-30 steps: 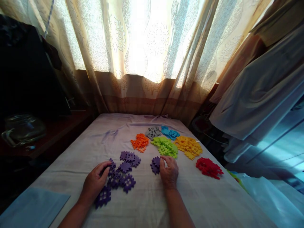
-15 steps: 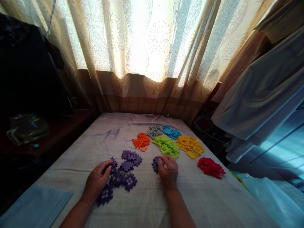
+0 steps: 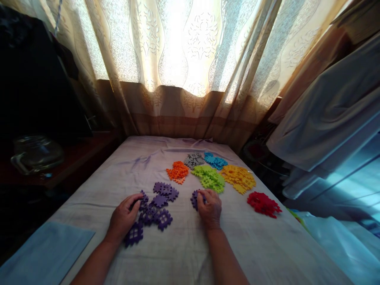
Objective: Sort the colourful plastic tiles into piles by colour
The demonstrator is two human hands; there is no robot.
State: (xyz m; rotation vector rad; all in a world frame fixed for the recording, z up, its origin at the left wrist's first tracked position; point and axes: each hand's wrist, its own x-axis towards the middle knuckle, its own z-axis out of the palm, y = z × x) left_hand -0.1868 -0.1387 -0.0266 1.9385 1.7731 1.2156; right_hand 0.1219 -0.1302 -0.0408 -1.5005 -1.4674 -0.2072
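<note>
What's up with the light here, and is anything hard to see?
Head view: backlight glares through the curtain, bleaching its middle; head view: the clear jug at left sinks into shadow; head view: dark purple pieces blur together where they overlap.

Purple notched pcs (image 3: 160, 200) (some w/ window cutouts) clustered, overlapping; purple pc (image 3: 194, 200) apart, partly hidden.

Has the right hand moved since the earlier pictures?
Yes, slightly: the right hand has shifted left, its gap from the resting red pile now a little wider.
</note>
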